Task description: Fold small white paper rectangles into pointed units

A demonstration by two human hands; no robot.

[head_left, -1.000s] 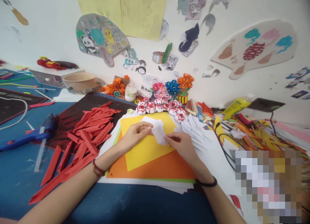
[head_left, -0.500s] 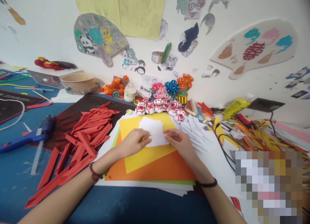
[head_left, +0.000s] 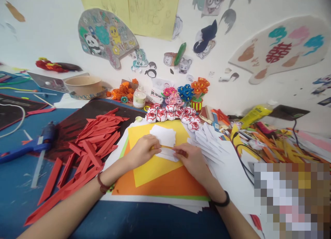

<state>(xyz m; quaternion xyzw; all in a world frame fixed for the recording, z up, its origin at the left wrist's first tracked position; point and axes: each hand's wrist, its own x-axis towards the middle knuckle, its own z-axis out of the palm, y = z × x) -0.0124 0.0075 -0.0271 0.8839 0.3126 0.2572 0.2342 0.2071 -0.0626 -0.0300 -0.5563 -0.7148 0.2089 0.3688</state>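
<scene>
Between my two hands is a small sheet of white paper [head_left: 167, 154], its upper edge looking creased or folded. My left hand [head_left: 145, 150] pinches its left end, and my right hand [head_left: 190, 159] grips the right end with thumb and fingers. Just behind it, a small pile of white paper pieces [head_left: 163, 135] lies on a yellow sheet [head_left: 144, 173]. Under that are an orange sheet [head_left: 168, 185] and more coloured and white sheets. To the right of my right hand lie several folded white strips [head_left: 208, 142].
Folded red paper strips [head_left: 88, 147] heap up at left, beside a blue glue gun [head_left: 38, 144]. Red-and-white paper pieces [head_left: 170, 114] stand behind the sheets, with a bottle [head_left: 139, 98] and paper flowers [head_left: 185, 93]. Paper scraps and a cable [head_left: 239, 152] crowd the right.
A white sheet now shows apart from the pile, nearer to me, held at both ends. Both hands have shifted slightly; the view has tilted a little.
</scene>
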